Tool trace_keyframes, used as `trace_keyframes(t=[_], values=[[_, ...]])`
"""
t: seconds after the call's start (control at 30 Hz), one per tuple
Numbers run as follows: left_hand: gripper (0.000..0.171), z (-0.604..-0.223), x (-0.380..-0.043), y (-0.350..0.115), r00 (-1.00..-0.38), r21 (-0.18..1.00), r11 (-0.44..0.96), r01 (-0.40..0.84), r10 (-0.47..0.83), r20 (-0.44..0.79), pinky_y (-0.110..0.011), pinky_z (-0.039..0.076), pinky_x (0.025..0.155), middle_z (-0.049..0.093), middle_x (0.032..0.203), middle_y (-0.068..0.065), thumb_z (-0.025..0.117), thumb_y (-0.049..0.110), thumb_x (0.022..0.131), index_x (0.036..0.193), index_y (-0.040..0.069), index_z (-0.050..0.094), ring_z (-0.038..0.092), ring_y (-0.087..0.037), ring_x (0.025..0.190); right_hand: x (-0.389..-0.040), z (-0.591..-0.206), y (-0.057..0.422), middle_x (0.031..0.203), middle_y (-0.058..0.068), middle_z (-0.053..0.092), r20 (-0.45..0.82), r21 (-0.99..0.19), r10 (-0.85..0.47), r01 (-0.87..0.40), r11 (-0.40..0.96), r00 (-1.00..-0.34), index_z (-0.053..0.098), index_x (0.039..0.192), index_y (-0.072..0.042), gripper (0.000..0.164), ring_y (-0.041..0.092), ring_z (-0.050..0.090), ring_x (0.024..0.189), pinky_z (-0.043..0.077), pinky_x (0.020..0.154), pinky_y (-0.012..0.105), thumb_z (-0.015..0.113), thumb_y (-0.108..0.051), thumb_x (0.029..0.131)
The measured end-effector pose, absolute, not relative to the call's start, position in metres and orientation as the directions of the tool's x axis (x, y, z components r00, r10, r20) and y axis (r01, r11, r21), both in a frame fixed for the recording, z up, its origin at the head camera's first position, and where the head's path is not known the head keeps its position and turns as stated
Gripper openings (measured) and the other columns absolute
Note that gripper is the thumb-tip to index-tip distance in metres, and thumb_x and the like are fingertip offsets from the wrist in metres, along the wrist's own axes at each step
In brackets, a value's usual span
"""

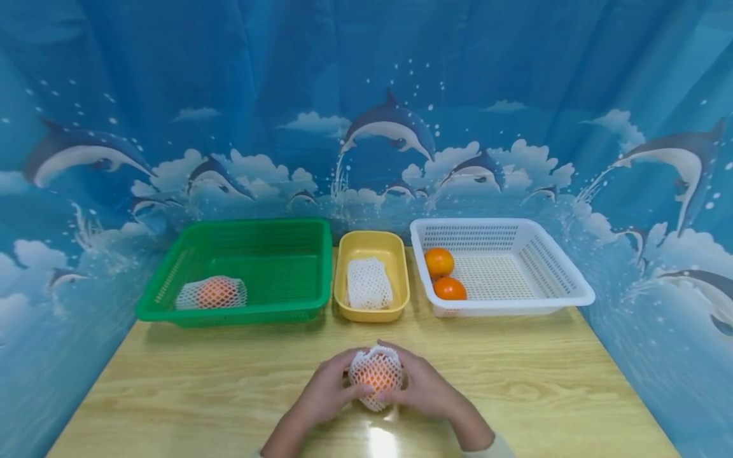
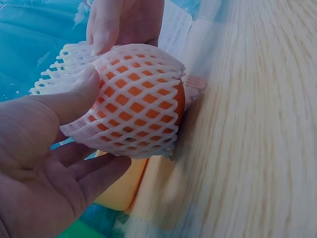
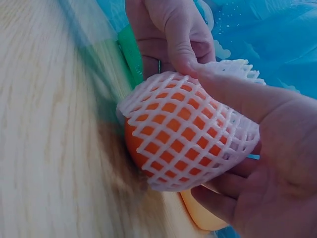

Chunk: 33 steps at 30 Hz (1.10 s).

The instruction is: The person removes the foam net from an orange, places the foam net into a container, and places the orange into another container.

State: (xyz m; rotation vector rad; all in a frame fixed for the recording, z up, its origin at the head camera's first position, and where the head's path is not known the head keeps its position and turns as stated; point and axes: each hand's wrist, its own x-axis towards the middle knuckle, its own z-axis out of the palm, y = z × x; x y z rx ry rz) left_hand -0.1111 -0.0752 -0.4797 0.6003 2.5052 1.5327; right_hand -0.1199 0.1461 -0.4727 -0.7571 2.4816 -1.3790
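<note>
Head view: centred on the near part of the counter [image 1: 532,375], my left grip [image 1: 328,388] and right grip [image 1: 426,385] are both clamped on an orange [image 1: 380,374] in a white foam net [image 1: 375,404], one from each side. Both wrist views show bare peel [image 2: 180,101] past the net on the counter side. Far left, a green basket [image 1: 229,316] holds a netted orange [image 1: 217,292]; far middle, a yellow tub [image 1: 372,315] holds foam netting [image 1: 368,284]; far right, a white basket [image 1: 509,307] holds two bare oranges [image 1: 450,289], at its left.
</note>
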Motion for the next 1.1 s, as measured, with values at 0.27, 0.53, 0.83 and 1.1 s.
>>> trace_keyframes(t=[0.27,0.53,0.83,1.1], values=[[0.055,-0.4747,-0.1082,-0.0757,-0.917,0.869,0.420,0.264,0.387,0.091,-0.041,0.051,0.096,0.059,0.133,-0.012,0.074,0.022,0.083,0.132,0.007,0.057,0.058,-0.029,0.118,-0.1176,-0.4745,0.1434,0.144,0.010,0.049,0.055,-0.819,-0.524,-0.339,0.463,-0.850,0.037,0.147,-0.002,0.096,0.025,0.051,0.126,0.038,0.108,0.050,0.081,-0.044,0.073],[0.063,-0.4739,-0.1099,-0.0761,-0.902,0.878,0.398,0.264,0.424,0.079,-0.042,0.049,0.098,0.054,0.138,-0.013,0.071,0.027,0.086,0.140,0.004,0.048,0.056,-0.030,0.121,-0.1195,-0.4734,0.1451,0.128,0.002,0.062,0.070,-0.829,-0.539,-0.350,0.437,-0.839,0.049,0.141,-0.010,0.078,0.016,0.060,0.112,0.048,0.100,0.037,0.078,-0.043,0.076],[0.082,-0.4768,-0.1086,-0.0766,-0.906,0.857,0.450,0.250,0.422,0.042,-0.054,0.036,0.108,0.048,0.144,-0.012,0.077,0.032,0.080,0.147,0.005,0.038,0.048,-0.031,0.129,-0.1204,-0.4759,0.1478,0.137,0.002,0.057,0.116,-0.836,-0.531,-0.371,0.404,-0.839,0.054,0.138,-0.012,0.066,0.021,0.056,0.122,0.043,0.105,0.041,0.073,-0.040,0.081],[0.073,-0.4773,-0.1085,-0.0778,-0.907,0.874,0.436,0.214,0.422,0.012,-0.051,0.039,0.106,0.053,0.140,-0.008,0.078,0.030,0.079,0.142,0.008,0.046,0.051,-0.029,0.126,-0.1200,-0.4780,0.1495,0.142,0.005,0.052,0.132,-0.828,-0.521,-0.383,0.410,-0.843,0.057,0.134,-0.014,0.058,0.027,0.051,0.128,0.039,0.107,0.048,0.070,-0.041,0.084]])
